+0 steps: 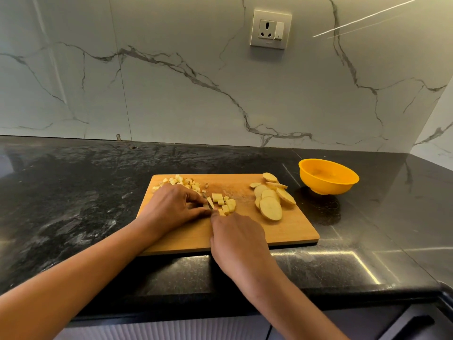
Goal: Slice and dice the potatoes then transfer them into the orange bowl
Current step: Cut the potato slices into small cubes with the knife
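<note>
From my feed I see a black speckled stone counter [73, 192] backed by a white, grey-veined marble wall [171, 94] with a socket plate [270, 29]. A wooden cutting board [282, 231] lies on it, with the orange bowl [328, 176] just off its far right corner. On the board, potato slices [270, 204] overlap at the right, diced potato [181, 181] is heaped far left, and more cubes [225, 203] sit beside the knife [210, 203]. The right hand [237, 239] clenches the knife's hidden handle, while the left hand [171, 207] curls beside the blade; what it holds I cannot tell.
</note>
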The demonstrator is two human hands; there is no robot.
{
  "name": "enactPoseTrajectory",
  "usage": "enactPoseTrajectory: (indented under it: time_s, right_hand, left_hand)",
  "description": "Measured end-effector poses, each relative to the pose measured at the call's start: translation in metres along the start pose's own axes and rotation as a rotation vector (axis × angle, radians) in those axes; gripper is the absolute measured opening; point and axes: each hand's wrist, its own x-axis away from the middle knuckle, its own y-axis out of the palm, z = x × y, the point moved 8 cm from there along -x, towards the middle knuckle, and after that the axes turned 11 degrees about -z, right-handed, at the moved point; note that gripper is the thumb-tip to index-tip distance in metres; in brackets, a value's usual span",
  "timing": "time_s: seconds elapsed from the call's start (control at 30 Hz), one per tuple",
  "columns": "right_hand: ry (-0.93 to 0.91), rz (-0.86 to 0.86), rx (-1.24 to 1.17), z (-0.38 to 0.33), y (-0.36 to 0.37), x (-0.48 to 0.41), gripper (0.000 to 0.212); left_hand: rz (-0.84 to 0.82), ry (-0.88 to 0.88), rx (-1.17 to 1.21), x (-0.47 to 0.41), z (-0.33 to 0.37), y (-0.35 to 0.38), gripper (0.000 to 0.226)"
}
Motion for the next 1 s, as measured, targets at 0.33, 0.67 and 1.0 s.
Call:
enactPoseTrajectory:
  time_s: [0.33, 0.67, 1.0]
  right_hand:
    - [-0.054, 0.105, -0.196, 0.030, -0.011, 0.048, 0.050]
    - [0.043, 0.330, -0.182, 0.060, -0.032, 0.019, 0.053]
    - [0.128, 0.475, -0.233, 0.094, -0.037, -0.028, 0.051]
  left_hand:
    - [-0.010, -0.013, -0.011, 0.000, -0.004, 0.000, 0.033]
    - [-0.014, 0.073, 0.072, 0.001, 0.000, -0.006, 0.055]
    - [-0.458, 0.141, -0.187, -0.037, 0.026, 0.051, 0.057]
